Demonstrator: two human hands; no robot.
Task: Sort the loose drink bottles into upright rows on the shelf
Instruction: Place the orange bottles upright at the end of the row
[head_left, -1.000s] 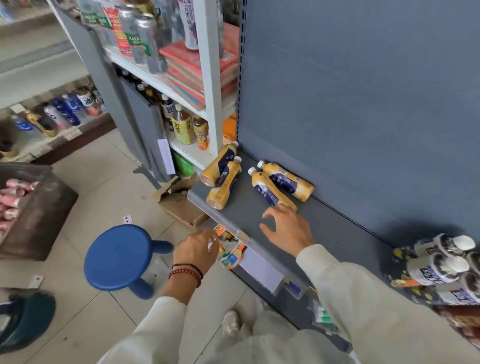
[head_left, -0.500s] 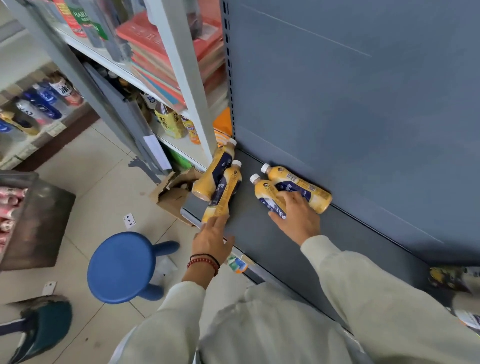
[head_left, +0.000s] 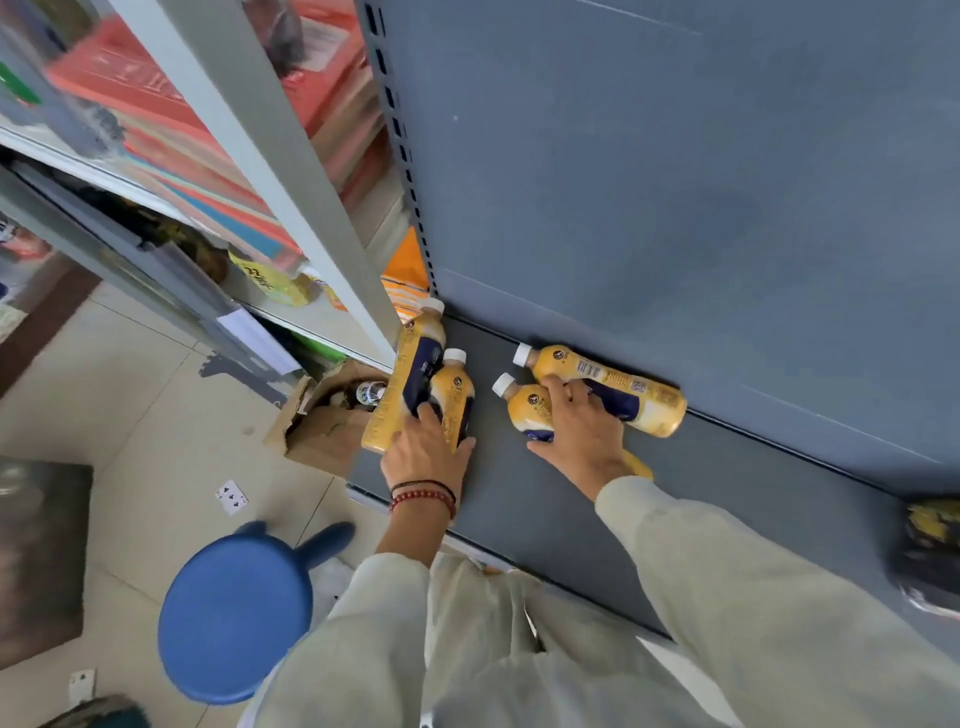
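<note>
Fingers of the left grip (head_left: 428, 452) were curled over the inner left bottle (head_left: 456, 397), thumb on its right side, clasping its lower body. The right grip (head_left: 576, 436) was wrapped across the front right bottle (head_left: 522, 410), its fingertips reaching the rear right bottle (head_left: 618, 387).

A second before, both grips had been off the bottles, the left one down at the shelf's front lip. Half a second before, only the right had landed. With both holds made, two bottles were probably ready to be stood up together.

All four yellow bottles lay on their sides on the shelf (head_left: 545, 530), none yet upright. The outer left bottle (head_left: 410, 374) touched the inner one and lay right at the shelf's left end, above a cardboard box (head_left: 322, 431); a nudge might have rolled it off. The rear right bottle lay along the back panel (head_left: 675, 208). Bare shelf showed between the two pairs and to the right of the right forearm, room enough for a row.
</note>
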